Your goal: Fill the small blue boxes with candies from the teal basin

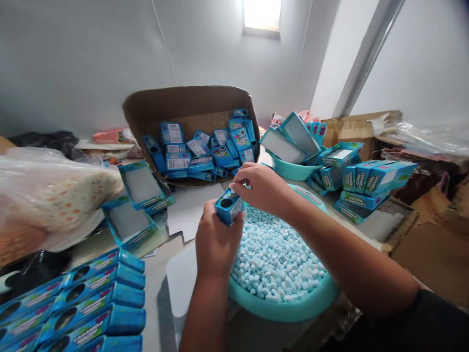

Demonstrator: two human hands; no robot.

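Observation:
My left hand (214,239) is wrapped round a small blue candy box (229,208), held upright with a round hole showing in its top. My right hand (258,188) hovers just above the box with fingers curled and pinched together at the box's top edge; what they pinch is too small to make out. Both hands are over a teal basin (293,305) full of small pale blue and white candies (274,259).
A tipped cardboard carton (146,110) holds several blue boxes at the back. Open blue display trays (142,186) lie left, filled boxes (91,298) at bottom left. A second teal bowl (293,171) and stacked blue cartons (370,178) sit right. A plastic bag (47,195) lies far left.

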